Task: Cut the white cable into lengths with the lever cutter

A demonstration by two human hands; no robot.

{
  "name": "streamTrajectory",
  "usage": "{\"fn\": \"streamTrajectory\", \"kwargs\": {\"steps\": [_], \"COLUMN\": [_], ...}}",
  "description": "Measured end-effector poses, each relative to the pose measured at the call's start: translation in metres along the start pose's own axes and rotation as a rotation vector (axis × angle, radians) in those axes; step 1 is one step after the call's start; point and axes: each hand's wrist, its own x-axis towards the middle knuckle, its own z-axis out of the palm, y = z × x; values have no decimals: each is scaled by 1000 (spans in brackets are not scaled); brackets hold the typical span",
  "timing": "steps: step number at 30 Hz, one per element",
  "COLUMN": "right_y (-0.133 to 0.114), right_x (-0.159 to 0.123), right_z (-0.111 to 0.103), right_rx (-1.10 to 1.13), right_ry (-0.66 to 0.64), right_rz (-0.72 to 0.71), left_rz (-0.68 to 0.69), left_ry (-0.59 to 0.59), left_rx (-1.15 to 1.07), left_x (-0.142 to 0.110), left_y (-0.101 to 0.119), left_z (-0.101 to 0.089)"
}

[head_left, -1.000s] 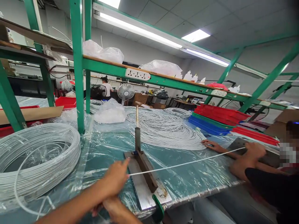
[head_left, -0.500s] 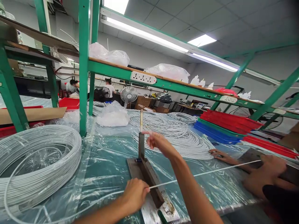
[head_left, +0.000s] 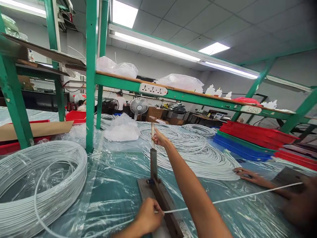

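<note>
My left hand [head_left: 149, 215] pinches a thin white cable [head_left: 177, 210] beside the base of a bench cutter. That cable runs from the big coil [head_left: 76, 172] at the left, passes over the cutter's channel and goes on to the right under my right forearm. My right hand [head_left: 159, 137] is closed round the upright lever handle [head_left: 153, 134] of the metal lever cutter [head_left: 154, 165]. At the far right a co-worker's blurred hand [head_left: 300, 195] is at the cable's other end. Another hand [head_left: 247, 175] rests flat by the loose cable pile.
A wide pile of white cables [head_left: 198, 152] lies behind the cutter. Stacked red, green and blue trays [head_left: 250, 142] stand at the right, and a plastic bag [head_left: 122, 129] is at the back. A green shelf frame [head_left: 90, 99] rises at the left, with a power strip [head_left: 153, 89] on its crossbar.
My right hand has moved forward onto the lever handle and closed round it. My left hand still holds the cable. The co-worker's hand has shifted right with the cable, and the view has tilted up slightly.
</note>
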Motion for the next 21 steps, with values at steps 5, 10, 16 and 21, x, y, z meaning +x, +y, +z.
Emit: {"fn": "streamTrajectory", "kwargs": {"steps": [5, 10, 16, 21], "right_y": [-10, -19, 15, 57], "right_x": [-38, -120, -224, -289], "right_z": [-9, -32, -58, -61], "right_rx": [93, 171, 231, 208], "right_ry": [15, 11, 123, 99], "right_rz": [4, -13, 188, 302], "left_rz": [-52, -64, -60, -43], "left_ry": [133, 205, 241, 241], "left_rx": [-24, 9, 67, 75], "left_x": [1, 3, 6, 5], "left_y": [7, 4, 0, 0], "left_z": [10, 15, 14, 13]}}
